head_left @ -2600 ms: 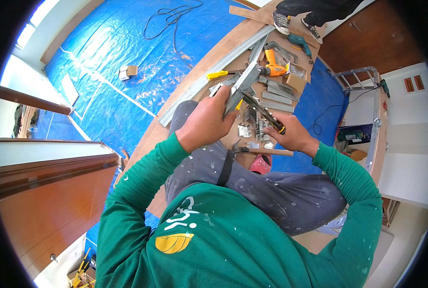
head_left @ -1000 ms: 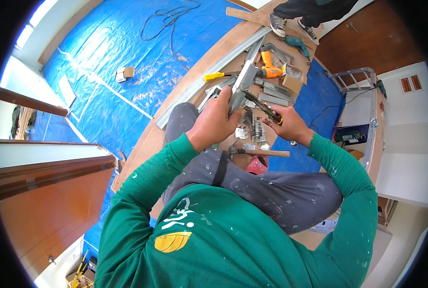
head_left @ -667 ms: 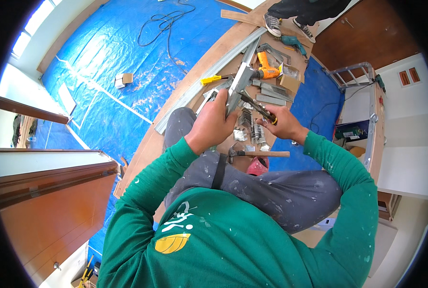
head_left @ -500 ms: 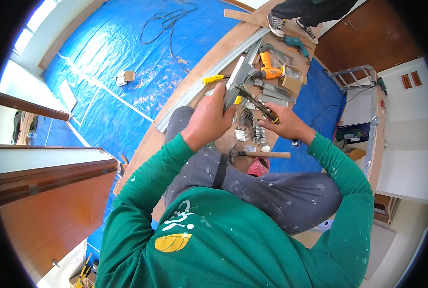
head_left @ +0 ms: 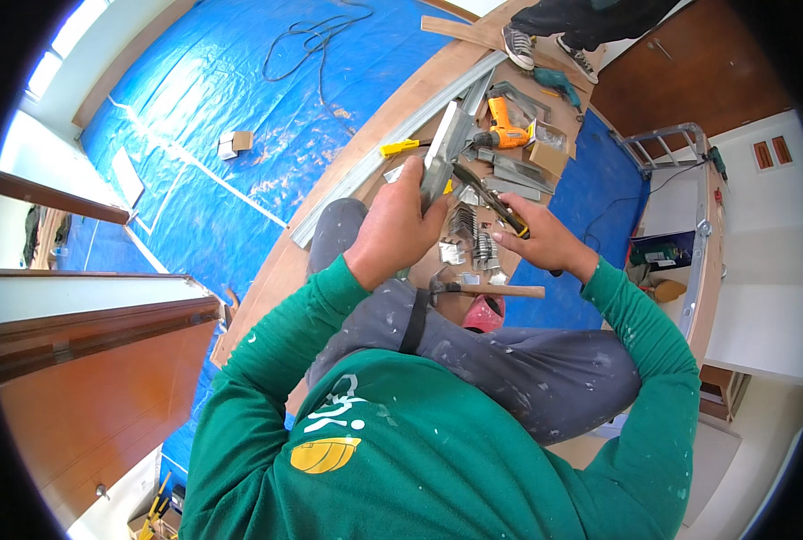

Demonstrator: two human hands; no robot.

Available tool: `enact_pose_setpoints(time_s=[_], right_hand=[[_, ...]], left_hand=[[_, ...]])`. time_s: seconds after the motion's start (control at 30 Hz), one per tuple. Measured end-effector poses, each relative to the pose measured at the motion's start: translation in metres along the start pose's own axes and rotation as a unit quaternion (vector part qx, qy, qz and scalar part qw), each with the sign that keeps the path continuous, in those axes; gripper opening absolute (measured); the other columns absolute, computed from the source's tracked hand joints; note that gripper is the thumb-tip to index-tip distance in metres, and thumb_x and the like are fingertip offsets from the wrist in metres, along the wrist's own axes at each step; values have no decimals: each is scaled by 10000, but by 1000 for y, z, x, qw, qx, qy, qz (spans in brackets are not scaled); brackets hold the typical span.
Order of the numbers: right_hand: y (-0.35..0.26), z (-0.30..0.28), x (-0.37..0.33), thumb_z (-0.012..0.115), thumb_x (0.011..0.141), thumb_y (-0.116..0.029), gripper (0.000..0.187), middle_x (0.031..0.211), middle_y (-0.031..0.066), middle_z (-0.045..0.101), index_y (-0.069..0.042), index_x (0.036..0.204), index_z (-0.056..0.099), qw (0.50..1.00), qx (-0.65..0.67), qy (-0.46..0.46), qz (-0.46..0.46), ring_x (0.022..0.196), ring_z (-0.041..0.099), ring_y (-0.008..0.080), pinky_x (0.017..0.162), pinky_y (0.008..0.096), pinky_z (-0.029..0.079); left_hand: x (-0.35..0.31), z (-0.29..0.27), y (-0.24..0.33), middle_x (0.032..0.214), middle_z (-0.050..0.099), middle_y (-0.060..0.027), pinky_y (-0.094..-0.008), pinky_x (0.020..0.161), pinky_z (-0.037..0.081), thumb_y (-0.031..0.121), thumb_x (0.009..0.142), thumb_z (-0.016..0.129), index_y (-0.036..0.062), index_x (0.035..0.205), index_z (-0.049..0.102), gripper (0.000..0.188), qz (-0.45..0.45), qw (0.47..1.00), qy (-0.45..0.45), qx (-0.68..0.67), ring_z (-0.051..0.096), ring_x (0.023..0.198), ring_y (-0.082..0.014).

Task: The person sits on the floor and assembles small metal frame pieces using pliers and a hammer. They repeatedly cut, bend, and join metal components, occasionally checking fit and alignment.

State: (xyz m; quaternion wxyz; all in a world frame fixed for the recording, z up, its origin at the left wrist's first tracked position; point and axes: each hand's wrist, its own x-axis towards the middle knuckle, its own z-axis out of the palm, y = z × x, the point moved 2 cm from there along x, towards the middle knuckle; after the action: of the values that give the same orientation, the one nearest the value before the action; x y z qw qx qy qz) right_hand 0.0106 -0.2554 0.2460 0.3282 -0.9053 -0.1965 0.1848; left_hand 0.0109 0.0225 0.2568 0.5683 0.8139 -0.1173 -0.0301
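Our left hand (head_left: 394, 225) grips a grey metal profile (head_left: 438, 169), aimed toward one o'clock; at its three, our right hand (head_left: 547, 238) holds a dark plier-like tool (head_left: 494, 202), tip beside the profile. We judge that unfinished; toward four, small metal pieces (head_left: 486, 253) look done; toward two, longer strips (head_left: 516, 187), unworked.

The green, paint-flecked, long-sleeved cloth sweatshirt (head_left: 473, 450) bears short white lettering (head_left: 329, 421), just beside a yellow, rounded, lined emblem (head_left: 326, 455).

Before the worker (head_left: 455, 432): flat brown wooden board (head_left: 275, 281). On it: orange pistol-shaped plastic drill (head_left: 502, 126); open brown cardboard box (head_left: 549, 157), right; teal plastic drill (head_left: 558, 83), behind. Board's left: blue plastic sheet (head_left: 185, 99).
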Motion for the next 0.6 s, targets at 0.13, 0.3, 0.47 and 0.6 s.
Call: enact_pose_setpoints(time_s=[0.13,0.3,0.47,0.6], right_hand=[[-4,-10,-2,776,951,-308,636,1320,205,663,-29,1462,520,999,34,-16,4,1223,656,360,1051,439,511],[9,-17,-4,801,922,-311,673,1325,195,670,-33,1473,531,999,-7,-43,8,1197,659,333,1041,425,513],[53,-33,0,849,860,-377,708,1294,201,695,-29,1427,607,971,-47,-208,109,1184,669,321,1033,422,516],[150,28,-15,875,832,-417,757,1304,231,691,-14,1418,614,986,-12,-147,77,1206,666,355,1028,429,520]], left_hand=[[1,-10,6,997,705,-297,-483,774,552,207,971,765,-73,1240,534,452,-9,999,11,32,720,908,-468],[-3,-11,1,985,720,-263,-469,738,553,217,973,772,-67,1222,535,446,47,998,45,0,720,821,-393],[-8,-10,-3,921,695,-117,-338,577,530,216,989,780,-39,1274,524,460,54,997,22,-58,665,683,-145],[-6,-12,2,971,694,-73,-294,583,537,159,982,789,-33,1414,489,560,12,984,-35,-171,672,736,-107]])
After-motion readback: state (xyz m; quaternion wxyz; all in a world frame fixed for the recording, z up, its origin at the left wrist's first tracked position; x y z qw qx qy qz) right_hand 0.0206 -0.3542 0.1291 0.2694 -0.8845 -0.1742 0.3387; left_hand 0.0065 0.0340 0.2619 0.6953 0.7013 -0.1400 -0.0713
